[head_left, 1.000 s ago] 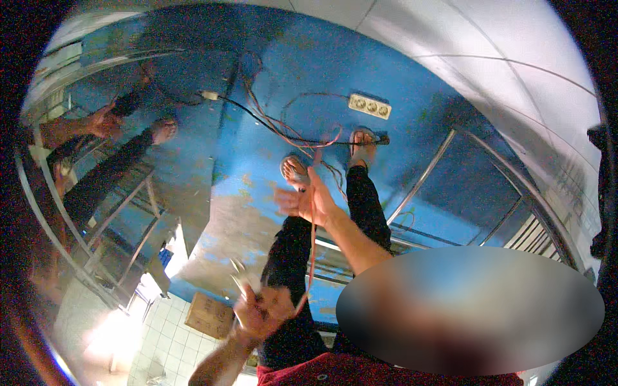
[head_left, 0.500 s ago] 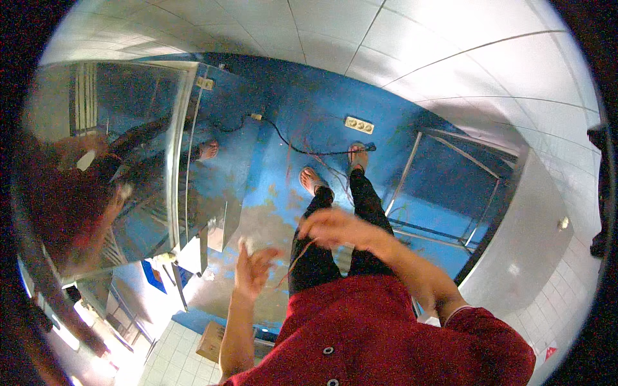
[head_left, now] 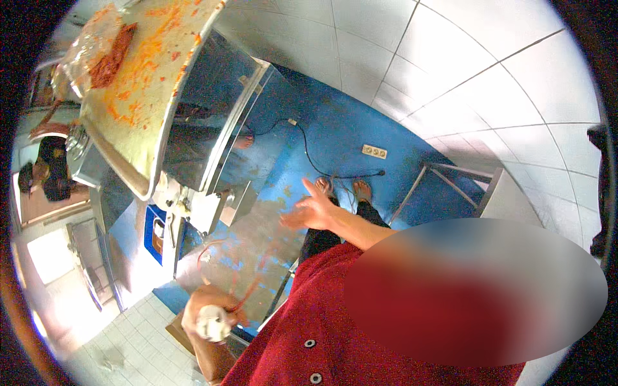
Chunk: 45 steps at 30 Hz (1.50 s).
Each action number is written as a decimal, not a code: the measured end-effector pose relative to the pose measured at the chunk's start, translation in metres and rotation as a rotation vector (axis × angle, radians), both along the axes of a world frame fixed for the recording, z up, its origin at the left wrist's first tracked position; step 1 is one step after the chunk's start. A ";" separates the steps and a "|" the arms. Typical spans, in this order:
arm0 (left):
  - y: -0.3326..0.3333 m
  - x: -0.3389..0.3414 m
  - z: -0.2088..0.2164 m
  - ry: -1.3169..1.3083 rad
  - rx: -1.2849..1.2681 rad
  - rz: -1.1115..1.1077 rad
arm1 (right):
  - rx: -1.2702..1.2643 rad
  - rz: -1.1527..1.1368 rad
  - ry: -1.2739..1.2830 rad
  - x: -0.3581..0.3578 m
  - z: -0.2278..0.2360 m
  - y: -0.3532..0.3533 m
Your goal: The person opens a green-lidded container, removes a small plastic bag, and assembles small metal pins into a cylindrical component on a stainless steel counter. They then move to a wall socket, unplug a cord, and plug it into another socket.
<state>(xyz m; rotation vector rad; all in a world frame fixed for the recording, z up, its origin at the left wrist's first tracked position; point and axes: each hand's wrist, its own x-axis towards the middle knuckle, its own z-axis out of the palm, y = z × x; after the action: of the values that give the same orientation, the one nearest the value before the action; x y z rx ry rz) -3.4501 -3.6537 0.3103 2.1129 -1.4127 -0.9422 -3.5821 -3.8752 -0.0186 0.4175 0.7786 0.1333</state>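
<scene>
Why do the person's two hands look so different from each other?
The left hand is curled into a fist around a white plug with a thin red cord, while the right hand holds nothing. The left hand sits low, close to the red shirt; the right hand reaches out over the blue floor. The right hand's fingers are spread flat, the left's are folded. Both are bare.

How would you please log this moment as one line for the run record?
left hand: closed on white plug with red cord | right hand: open, empty, above blue floor | left: steel machine, orange-smeared tray
</scene>
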 end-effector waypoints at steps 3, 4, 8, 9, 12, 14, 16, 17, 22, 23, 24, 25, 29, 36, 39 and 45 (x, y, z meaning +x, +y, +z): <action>0.065 -0.034 0.025 -1.290 0.649 -0.090 | -0.037 -0.271 0.172 0.058 -0.065 0.010; 0.085 -0.032 0.044 -1.059 0.372 0.149 | -0.118 -0.310 0.304 0.061 -0.092 -0.002; 0.144 -0.029 0.105 0.005 -0.785 0.885 | -0.254 -0.103 0.313 0.052 -0.153 -0.030; 0.150 -0.034 0.109 0.365 -1.103 0.961 | -0.469 0.006 0.316 0.039 -0.150 -0.020; 0.126 -0.051 0.022 0.884 -0.711 1.141 | -1.183 0.465 0.139 0.030 -0.093 0.037; 0.093 -0.074 -0.054 0.910 -0.498 1.491 | -1.252 0.308 -0.061 -0.023 -0.034 0.091; 0.051 -0.073 -0.114 0.943 0.028 1.351 | -1.364 0.371 -0.156 -0.046 0.026 0.119; 0.027 -0.073 -0.137 0.964 0.129 1.282 | -1.314 0.369 -0.161 -0.055 0.056 0.124; -0.060 -0.094 -0.157 1.158 0.205 1.307 | -1.708 0.249 -0.424 -0.055 0.178 0.089; -0.067 -0.089 -0.148 1.224 0.247 1.151 | -1.763 0.237 -0.442 -0.053 0.199 0.089; -0.073 -0.082 -0.138 1.266 0.241 1.007 | -1.814 0.200 -0.481 -0.051 0.217 0.092; -0.079 -0.074 -0.127 1.165 0.183 0.994 | -1.882 0.109 -0.582 -0.048 0.226 0.092; -0.082 -0.036 -0.054 0.790 0.025 0.771 | -1.914 -0.105 -1.001 -0.066 0.211 0.091; -0.029 -0.024 0.031 0.718 0.281 0.428 | -0.114 -0.029 -0.345 -0.050 0.073 0.028; 0.012 -0.040 0.030 0.519 0.340 0.485 | 0.053 -0.303 -0.020 0.016 0.005 0.034; 0.166 -0.015 0.096 0.740 -0.843 0.799 | -0.035 -0.381 0.412 -0.013 -0.204 -0.038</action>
<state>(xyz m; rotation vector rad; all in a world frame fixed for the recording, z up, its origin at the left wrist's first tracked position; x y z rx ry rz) -3.4651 -3.4879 0.4061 1.2550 -0.3729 -0.5341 -3.5951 -3.9130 -0.2221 0.5617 1.0881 -0.3316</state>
